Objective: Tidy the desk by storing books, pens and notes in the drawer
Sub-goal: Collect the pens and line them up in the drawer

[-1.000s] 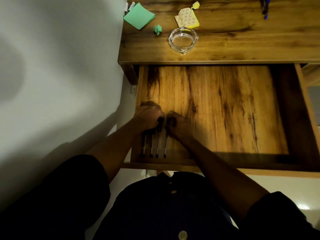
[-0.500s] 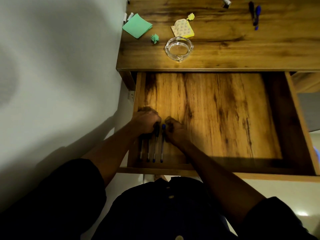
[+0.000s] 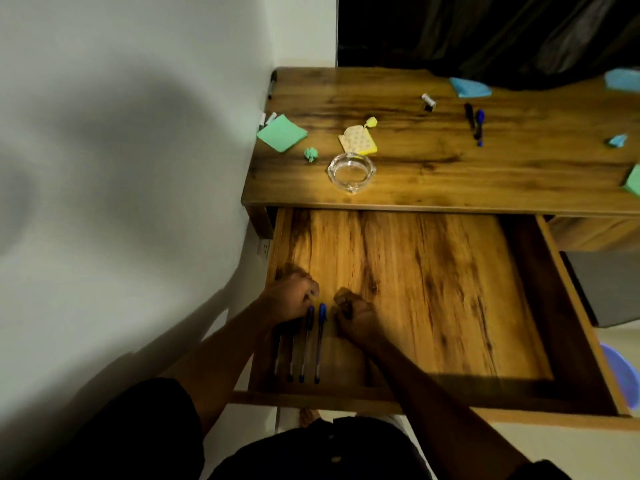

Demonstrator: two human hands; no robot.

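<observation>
The wooden drawer (image 3: 433,289) stands pulled out under the desk (image 3: 450,174). Several pens (image 3: 311,341) with blue caps lie side by side in its near-left corner. My left hand (image 3: 289,299) is curled over the tops of the left pens. My right hand (image 3: 353,313) is a closed fist just right of the pens, a small gap apart. On the desk lie a green note pad (image 3: 280,133), a yellow patterned pad (image 3: 358,142), two more pens (image 3: 475,123), blue note pads (image 3: 471,88) and crumpled notes (image 3: 310,154).
A glass ashtray (image 3: 351,171) sits near the desk's front edge. A white wall (image 3: 121,168) runs along the left. A small capped item (image 3: 428,102) lies mid-desk. A green pad (image 3: 633,180) shows at the right edge. A blue bin (image 3: 621,375) stands on the floor, right.
My right hand has drawn slightly right, off the pens, so two blue caps now show. The view has tilted up, bringing more of the desk top into sight.
</observation>
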